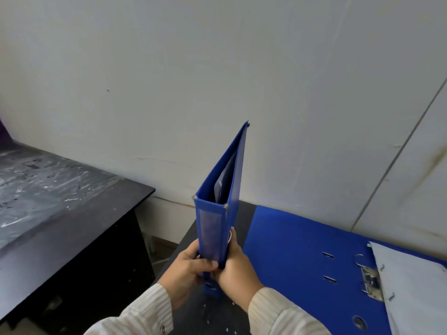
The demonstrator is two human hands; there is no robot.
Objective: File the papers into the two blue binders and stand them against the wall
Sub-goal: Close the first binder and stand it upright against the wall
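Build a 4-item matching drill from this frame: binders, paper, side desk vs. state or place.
Things:
1. closed binder
2. open binder
3. white paper
4. black desk

States or places:
A. lying flat, cover spread, rings exposed
B. off to the left, surface scuffed with pale marks
C. upright, gripped low by left hand and right hand
D. lying on the right half of the open binder, beside the rings

Pairs: 1-C, 2-A, 3-D, 4-B
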